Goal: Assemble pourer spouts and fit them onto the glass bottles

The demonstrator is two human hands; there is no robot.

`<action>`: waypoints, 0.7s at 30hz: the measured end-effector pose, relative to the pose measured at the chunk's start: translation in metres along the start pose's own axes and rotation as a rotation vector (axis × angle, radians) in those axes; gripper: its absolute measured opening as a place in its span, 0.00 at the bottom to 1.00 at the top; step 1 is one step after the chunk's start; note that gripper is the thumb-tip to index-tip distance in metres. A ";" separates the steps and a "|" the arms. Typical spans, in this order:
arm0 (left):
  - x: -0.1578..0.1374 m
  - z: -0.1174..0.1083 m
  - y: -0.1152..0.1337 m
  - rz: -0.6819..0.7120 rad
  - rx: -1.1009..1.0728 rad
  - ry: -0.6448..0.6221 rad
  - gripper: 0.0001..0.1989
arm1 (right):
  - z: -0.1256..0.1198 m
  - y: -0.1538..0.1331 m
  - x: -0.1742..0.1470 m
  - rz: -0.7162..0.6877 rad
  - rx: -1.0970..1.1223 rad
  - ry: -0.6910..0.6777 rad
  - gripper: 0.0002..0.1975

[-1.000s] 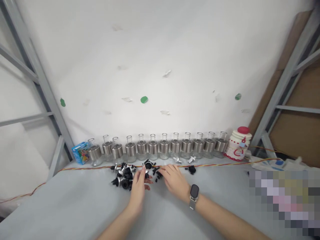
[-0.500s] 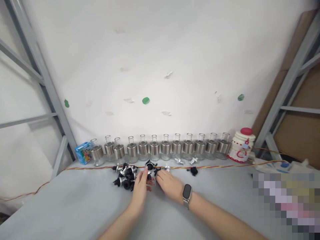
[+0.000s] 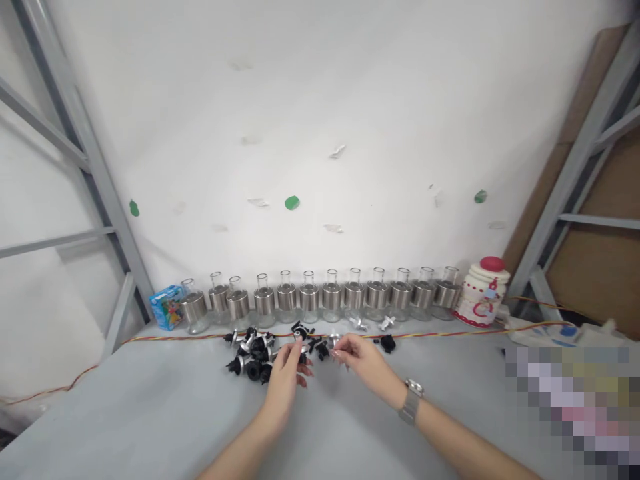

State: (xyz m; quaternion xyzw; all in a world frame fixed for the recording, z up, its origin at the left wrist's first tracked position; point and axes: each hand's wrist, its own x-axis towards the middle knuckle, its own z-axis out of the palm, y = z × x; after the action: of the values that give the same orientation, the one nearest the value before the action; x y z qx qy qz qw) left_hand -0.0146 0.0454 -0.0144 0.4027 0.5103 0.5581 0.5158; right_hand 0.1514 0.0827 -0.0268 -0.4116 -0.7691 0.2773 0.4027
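My left hand (image 3: 284, 377) is just right of a pile of black-and-silver bottle stoppers (image 3: 254, 348). Its thumb points up and its fingers curl around a dark bit, mostly hidden, that I cannot identify. My right hand (image 3: 367, 365), with a watch (image 3: 412, 400) on the wrist, pinches thumb and forefinger together beside a silver stopper part (image 3: 334, 340). Whatever is in that pinch is too small to name. A black part (image 3: 323, 351) lies between my hands, and small black strips are scattered behind my left hand.
A row of glass bottles with metal sleeves (image 3: 309, 293) stands along the wall. A blue box (image 3: 169, 308) is at its left end, a white-and-red jar (image 3: 481, 293) at its right. Silver parts (image 3: 387, 323) and a black cap (image 3: 388, 343) lie near a twisted cable (image 3: 465, 333).
My right hand has moved right, away from my left hand, and its wrist has turned. The black part between my hands now shows. My left hand has barely moved.
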 end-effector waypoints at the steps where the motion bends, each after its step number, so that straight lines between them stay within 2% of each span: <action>1: -0.002 0.002 0.000 -0.017 0.012 -0.025 0.25 | -0.004 0.002 -0.003 0.025 0.040 0.013 0.08; 3: -0.006 0.006 -0.001 -0.039 0.027 -0.089 0.26 | -0.011 0.005 -0.008 0.085 0.173 0.045 0.12; 5: -0.010 0.011 -0.002 -0.042 0.044 -0.187 0.26 | -0.015 0.006 -0.013 0.176 0.399 0.076 0.16; 8: -0.016 0.015 -0.005 -0.045 0.082 -0.342 0.23 | -0.017 0.004 -0.016 0.277 0.667 0.096 0.15; 12: -0.019 0.017 -0.008 -0.096 0.113 -0.443 0.20 | -0.018 0.001 -0.017 0.290 0.733 0.098 0.16; 15: -0.021 0.019 -0.009 -0.144 0.119 -0.464 0.20 | -0.018 -0.003 -0.017 0.292 0.751 0.101 0.16; 21: -0.022 0.019 -0.010 -0.176 0.120 -0.452 0.21 | -0.018 -0.018 -0.022 0.182 0.465 0.082 0.12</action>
State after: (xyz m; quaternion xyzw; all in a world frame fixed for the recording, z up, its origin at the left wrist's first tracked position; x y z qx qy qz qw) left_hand 0.0087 0.0257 -0.0192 0.5010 0.4475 0.3754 0.6386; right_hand 0.1671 0.0566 -0.0123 -0.3864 -0.6275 0.4648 0.4908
